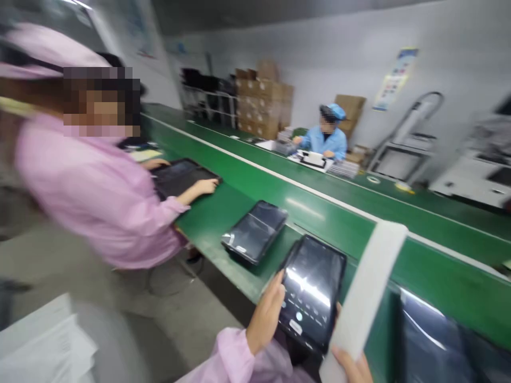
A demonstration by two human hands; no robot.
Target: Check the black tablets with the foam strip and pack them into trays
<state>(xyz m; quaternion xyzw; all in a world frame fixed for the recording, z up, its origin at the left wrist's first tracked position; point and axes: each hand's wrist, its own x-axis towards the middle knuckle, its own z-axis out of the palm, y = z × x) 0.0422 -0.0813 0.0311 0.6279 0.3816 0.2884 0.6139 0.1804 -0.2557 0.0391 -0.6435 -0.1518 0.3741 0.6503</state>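
My left hand (pixel 266 314) lies along the left edge of a black tablet (pixel 313 282), gripping its side. The tablet's glossy screen reflects a bright light and shows a row of small icons, with a white label near its lower end. In my right hand (pixel 353 366) is a long, flat white strip (pixel 369 292), tilted upright beside the tablet's right edge. One fingertip shows between strip and tablet; the rest of that hand is cut off by the frame. A stack of black tablets (pixel 255 231) rests on the green bench just left.
More dark tablets (pixel 435 340) lie at right. A co-worker in pink (pixel 107 197) handles a black tray (pixel 187 178) on the left. Across the green conveyor (pixel 243 178) sits a person in blue (pixel 325 141), near stacked cartons (pixel 261 101). Papers (pixel 43 346) are lower left.
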